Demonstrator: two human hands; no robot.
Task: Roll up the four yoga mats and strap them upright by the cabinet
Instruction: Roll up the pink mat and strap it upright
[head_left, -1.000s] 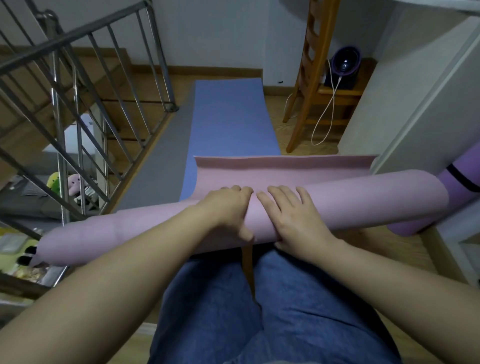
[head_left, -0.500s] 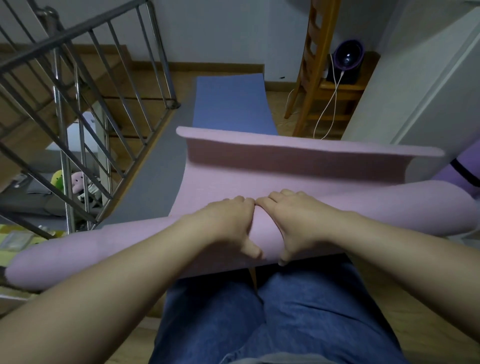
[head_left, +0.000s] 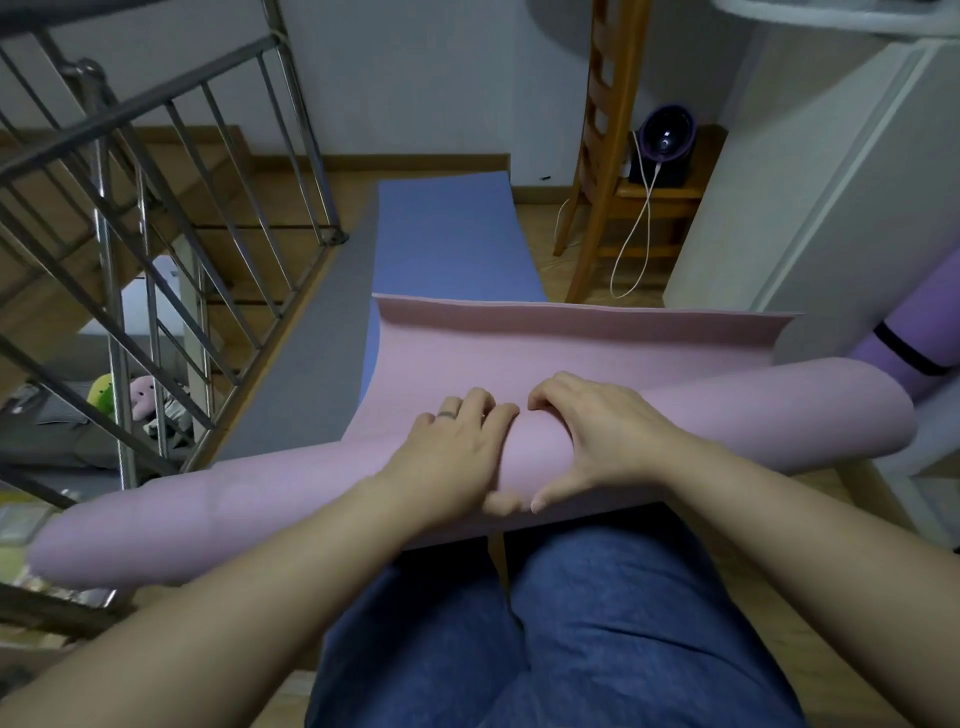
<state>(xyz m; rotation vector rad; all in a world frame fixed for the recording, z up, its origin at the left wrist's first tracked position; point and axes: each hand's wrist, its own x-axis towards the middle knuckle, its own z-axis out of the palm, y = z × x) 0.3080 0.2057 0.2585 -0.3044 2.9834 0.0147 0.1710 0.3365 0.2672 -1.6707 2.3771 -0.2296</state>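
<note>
Left hand (head_left: 457, 452) and right hand (head_left: 608, 441) sit side by side at the middle of the pink mat (head_left: 727, 415), index fingers almost touching. Both hands are curled over the roll, fingers across the top and thumbs tucked on the near side, gripping it. A ring (head_left: 445, 414) is on the left hand.

The pink mat is mostly rolled into a thick tube lying crosswise above the person's jeans (head_left: 597, 623). A short unrolled flap stands up beyond the hands, with a wavy free edge. The surface is matte and finely textured.

Beyond the pink mat a blue mat (head_left: 447, 244) lies flat on the wood floor (head_left: 540, 223), with a grey mat (head_left: 306, 364) flat beside it on the left. Right of the pink mat a purple rolled mat (head_left: 904, 338) with a black strap leans at the white cabinet (head_left: 810, 208).

Left of the pink mat are a metal stair railing (head_left: 156, 208) and plush toys (head_left: 140, 400) below. Far beyond are a wooden shelf frame (head_left: 602, 156), a dark round device (head_left: 667, 140) and a white cable (head_left: 639, 234).
</note>
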